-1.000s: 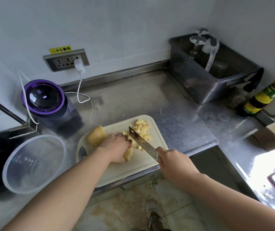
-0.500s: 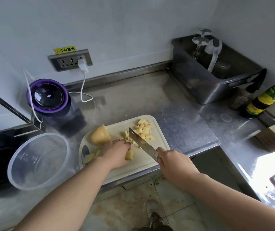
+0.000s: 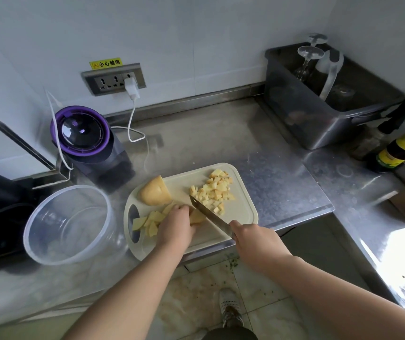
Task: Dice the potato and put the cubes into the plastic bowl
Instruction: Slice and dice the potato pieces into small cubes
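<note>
Right hand (image 3: 253,244) is gripping the knife (image 3: 208,214); left hand (image 3: 175,227) is curling over a potato piece (image 3: 196,217) on the board (image 3: 243,209), blade right beside it. I'm risking a nick if the piece slips. Cubes (image 3: 215,192) are lying beyond, not yet in the bowl (image 3: 66,224) at left.

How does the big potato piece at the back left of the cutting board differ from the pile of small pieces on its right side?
The big potato piece is one rounded chunk; the pile of small pieces is many little cubes. The big potato piece lies back left, the pile back right. Both are pale yellow and rest on the cutting board.
</note>
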`<move>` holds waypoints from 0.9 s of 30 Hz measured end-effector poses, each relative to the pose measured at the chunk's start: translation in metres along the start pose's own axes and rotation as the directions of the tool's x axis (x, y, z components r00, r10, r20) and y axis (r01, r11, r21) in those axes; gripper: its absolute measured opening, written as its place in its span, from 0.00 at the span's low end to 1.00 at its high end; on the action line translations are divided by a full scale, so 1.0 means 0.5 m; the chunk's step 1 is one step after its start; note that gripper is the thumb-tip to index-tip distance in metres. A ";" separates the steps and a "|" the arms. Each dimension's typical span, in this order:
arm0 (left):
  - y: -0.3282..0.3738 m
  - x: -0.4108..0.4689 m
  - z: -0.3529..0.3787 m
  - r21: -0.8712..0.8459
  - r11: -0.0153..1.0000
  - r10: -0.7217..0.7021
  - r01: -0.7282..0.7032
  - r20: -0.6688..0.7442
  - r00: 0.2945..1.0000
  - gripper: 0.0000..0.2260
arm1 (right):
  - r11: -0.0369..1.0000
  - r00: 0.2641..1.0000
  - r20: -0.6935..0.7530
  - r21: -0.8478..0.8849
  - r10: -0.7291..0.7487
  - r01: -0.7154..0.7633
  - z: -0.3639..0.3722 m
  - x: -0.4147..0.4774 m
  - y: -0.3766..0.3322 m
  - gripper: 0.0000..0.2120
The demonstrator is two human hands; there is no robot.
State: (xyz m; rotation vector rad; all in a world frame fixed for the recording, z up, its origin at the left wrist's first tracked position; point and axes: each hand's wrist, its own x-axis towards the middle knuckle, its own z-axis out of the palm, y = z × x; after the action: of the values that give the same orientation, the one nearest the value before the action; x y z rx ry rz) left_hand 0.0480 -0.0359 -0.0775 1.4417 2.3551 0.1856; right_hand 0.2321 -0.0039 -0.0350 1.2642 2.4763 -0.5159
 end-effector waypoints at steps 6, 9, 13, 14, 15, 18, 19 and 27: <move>-0.002 0.000 0.011 -0.055 0.998 -0.008 0.005 -0.054 0.999 0.17 | 0.999 0.999 -0.011 -0.016 -0.046 0.046 0.017 -0.005 0.000 0.14; -0.005 0.002 0.011 -0.091 0.996 -0.006 0.002 -0.035 0.999 0.18 | 0.999 0.999 -0.009 -0.009 -0.047 0.047 0.021 -0.006 0.000 0.14; -0.018 0.002 0.005 -0.175 0.985 -0.006 0.010 0.020 1.000 0.18 | 1.000 1.000 -0.003 0.013 -0.018 0.018 0.020 -0.006 -0.005 0.12; -0.021 0.002 0.004 -0.188 0.982 -0.004 0.009 0.025 1.000 0.18 | 1.000 1.000 0.000 0.020 -0.009 0.009 0.018 -0.006 -0.006 0.12; -0.023 0.001 0.003 -0.198 0.980 -0.001 0.006 0.025 1.000 0.17 | 1.000 1.000 0.000 0.021 -0.001 0.001 0.014 -0.007 -0.007 0.13; -0.024 -0.003 0.000 -0.223 0.975 -0.002 0.002 0.001 1.000 0.14 | 1.000 0.999 -0.041 0.009 -0.005 0.006 0.002 -0.013 -0.008 0.12; -0.023 -0.006 0.000 -0.238 0.971 -0.002 -0.002 -0.016 1.000 0.13 | 1.000 0.998 -0.058 0.000 -0.018 0.018 -0.003 -0.016 -0.008 0.12; -0.017 -0.012 -0.003 -0.190 0.982 -0.039 0.025 -0.071 0.997 0.07 | 0.998 0.997 -0.042 -0.027 -0.058 0.057 -0.008 -0.026 -0.016 0.15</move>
State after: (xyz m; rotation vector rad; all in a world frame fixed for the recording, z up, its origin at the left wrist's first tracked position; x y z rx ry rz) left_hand 0.0429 -0.0451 -0.0769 1.3275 2.3452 0.4490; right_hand 0.2326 -0.0157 -0.0247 1.2091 2.5530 -0.4747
